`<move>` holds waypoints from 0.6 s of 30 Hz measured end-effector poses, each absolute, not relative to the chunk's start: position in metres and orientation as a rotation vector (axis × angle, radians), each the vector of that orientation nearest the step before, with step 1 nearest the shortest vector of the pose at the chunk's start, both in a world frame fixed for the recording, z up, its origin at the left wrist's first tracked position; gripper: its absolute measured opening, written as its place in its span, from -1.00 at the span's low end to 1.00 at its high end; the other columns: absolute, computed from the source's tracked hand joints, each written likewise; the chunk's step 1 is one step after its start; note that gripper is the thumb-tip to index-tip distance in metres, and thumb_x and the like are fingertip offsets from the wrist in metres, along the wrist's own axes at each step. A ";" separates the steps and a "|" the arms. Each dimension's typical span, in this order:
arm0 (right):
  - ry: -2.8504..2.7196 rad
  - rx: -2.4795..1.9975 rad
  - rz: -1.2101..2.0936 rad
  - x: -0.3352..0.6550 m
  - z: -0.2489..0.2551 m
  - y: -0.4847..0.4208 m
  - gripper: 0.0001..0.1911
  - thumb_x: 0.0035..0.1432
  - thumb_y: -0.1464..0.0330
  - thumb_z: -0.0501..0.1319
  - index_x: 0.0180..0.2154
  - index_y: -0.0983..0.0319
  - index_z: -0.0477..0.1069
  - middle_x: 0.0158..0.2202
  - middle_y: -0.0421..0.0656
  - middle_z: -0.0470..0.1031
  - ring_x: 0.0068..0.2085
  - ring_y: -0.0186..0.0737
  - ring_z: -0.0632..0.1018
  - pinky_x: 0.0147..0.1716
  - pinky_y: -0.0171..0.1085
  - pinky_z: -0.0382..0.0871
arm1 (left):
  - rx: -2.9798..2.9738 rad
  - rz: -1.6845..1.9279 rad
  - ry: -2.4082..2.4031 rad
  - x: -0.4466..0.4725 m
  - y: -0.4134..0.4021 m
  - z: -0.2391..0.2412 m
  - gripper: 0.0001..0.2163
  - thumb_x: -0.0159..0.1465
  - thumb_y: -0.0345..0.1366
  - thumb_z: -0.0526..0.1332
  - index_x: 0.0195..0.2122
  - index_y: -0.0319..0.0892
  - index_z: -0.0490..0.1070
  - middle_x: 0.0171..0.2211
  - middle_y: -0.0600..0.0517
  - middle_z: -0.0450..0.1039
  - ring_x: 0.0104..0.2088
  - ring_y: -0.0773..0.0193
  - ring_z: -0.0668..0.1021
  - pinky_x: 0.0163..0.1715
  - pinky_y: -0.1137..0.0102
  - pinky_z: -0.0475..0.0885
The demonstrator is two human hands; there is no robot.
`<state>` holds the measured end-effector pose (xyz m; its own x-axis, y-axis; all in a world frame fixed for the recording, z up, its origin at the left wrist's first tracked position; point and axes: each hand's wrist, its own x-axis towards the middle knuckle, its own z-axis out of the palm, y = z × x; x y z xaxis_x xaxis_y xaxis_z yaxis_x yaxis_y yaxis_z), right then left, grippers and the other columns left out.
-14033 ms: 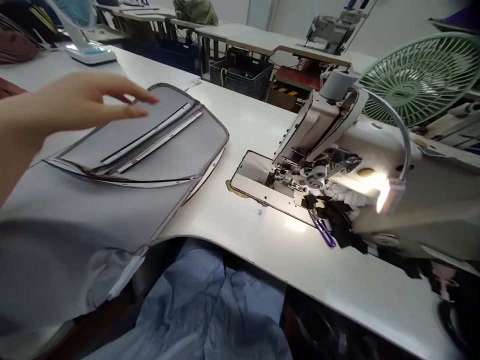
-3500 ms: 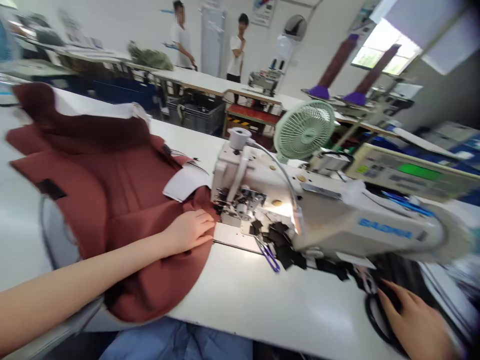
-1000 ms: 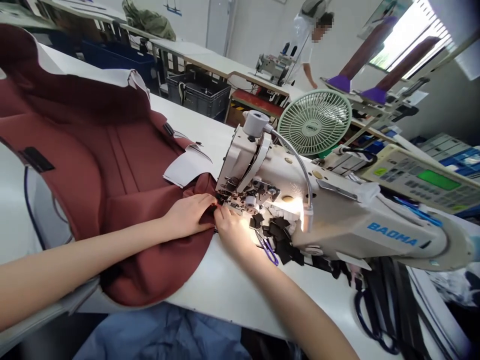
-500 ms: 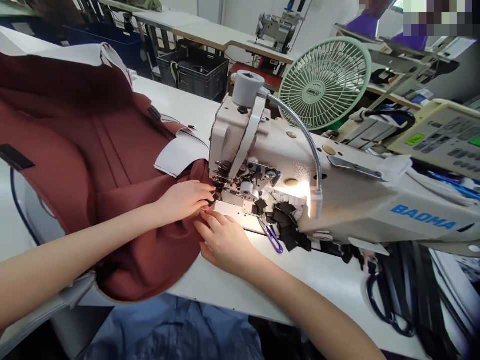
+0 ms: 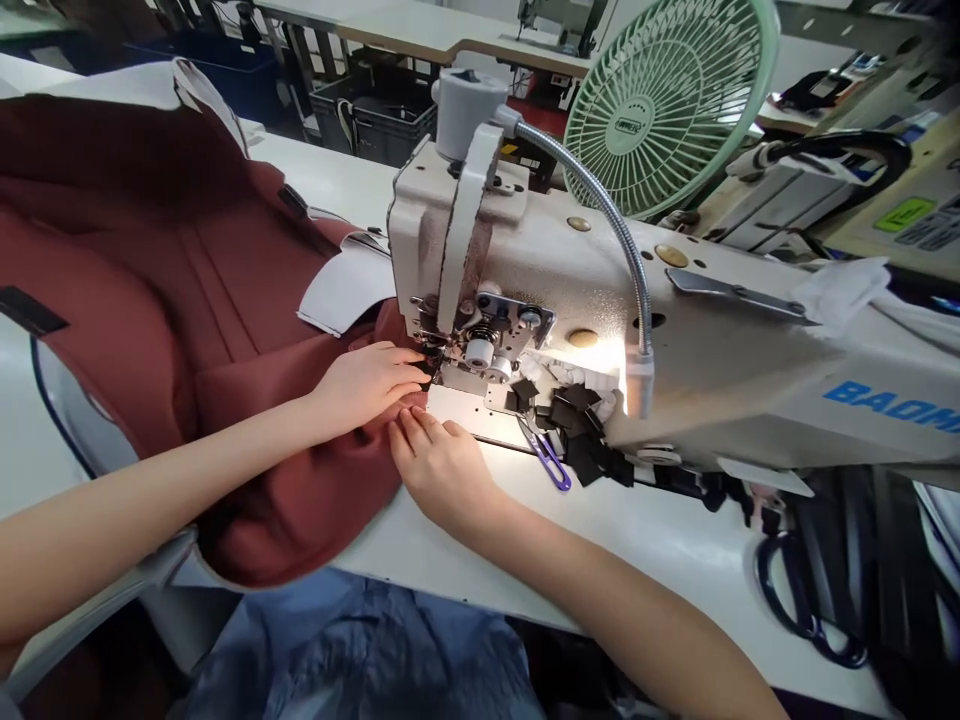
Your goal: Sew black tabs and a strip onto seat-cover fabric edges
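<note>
A large dark red fabric cover lies spread over the left of the white table, its edge pushed under the needle of a cream sewing machine. My left hand rests on the red fabric right at the presser foot, its fingertips pinched on a small black piece there. Flat beside it lies my right hand, fingers stretched out on the fabric's edge and the metal needle plate. A grey-white lining flap shows behind my left hand.
Purple-handled snips and several black scraps lie under the machine arm. A lit gooseneck lamp shines on the plate. A green fan stands behind. Black straps and scissors hang at the right edge. Crates and other tables are at the back.
The camera has dipped closer to the needle. My right hand slid slightly forward along the fabric edge and stays flat. My left hand remains at the presser foot.
</note>
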<state>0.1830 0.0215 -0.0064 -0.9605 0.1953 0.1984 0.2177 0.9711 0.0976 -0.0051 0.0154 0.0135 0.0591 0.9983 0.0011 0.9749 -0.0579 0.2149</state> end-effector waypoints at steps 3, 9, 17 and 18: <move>-3.118 -0.329 -0.003 0.189 0.014 0.027 -0.56 0.30 0.47 -0.02 0.14 0.49 0.36 0.15 0.19 0.33 0.18 0.12 0.41 -0.14 -0.08 0.49 | 2.177 0.223 2.036 -0.001 0.015 0.015 -0.69 0.41 -0.19 0.01 -0.05 0.00 0.55 0.08 0.14 0.45 0.01 0.23 0.46 0.00 0.32 0.39; -3.263 -0.466 0.217 0.190 0.039 0.035 -0.59 0.29 0.50 -0.06 0.07 0.44 0.39 0.12 0.13 0.36 0.18 0.06 0.40 -0.09 -0.04 0.43 | 2.121 0.219 2.064 0.006 0.015 0.014 -0.72 0.40 -0.22 0.03 -0.06 -0.01 0.55 0.08 0.16 0.45 0.03 0.22 0.45 0.00 0.32 0.38; -3.187 -0.497 0.195 0.190 0.024 0.038 -0.60 0.30 0.46 -0.01 0.11 0.40 0.37 0.18 0.06 0.33 0.22 0.02 0.36 -0.05 -0.07 0.39 | 2.059 0.253 2.106 0.005 0.024 0.017 -0.86 0.36 -0.22 0.14 -0.15 -0.13 0.41 -0.13 0.08 0.50 -0.05 0.22 0.49 -0.17 0.35 0.37; -3.180 -0.496 0.175 0.190 0.022 0.038 -0.59 0.30 0.46 -0.01 0.11 0.40 0.37 0.19 0.07 0.32 0.23 0.02 0.36 -0.04 -0.07 0.39 | 2.045 0.249 2.107 0.004 0.025 0.018 -0.86 0.36 -0.21 0.13 -0.21 -0.15 0.39 -0.16 0.07 0.49 -0.05 0.21 0.49 -0.18 0.35 0.36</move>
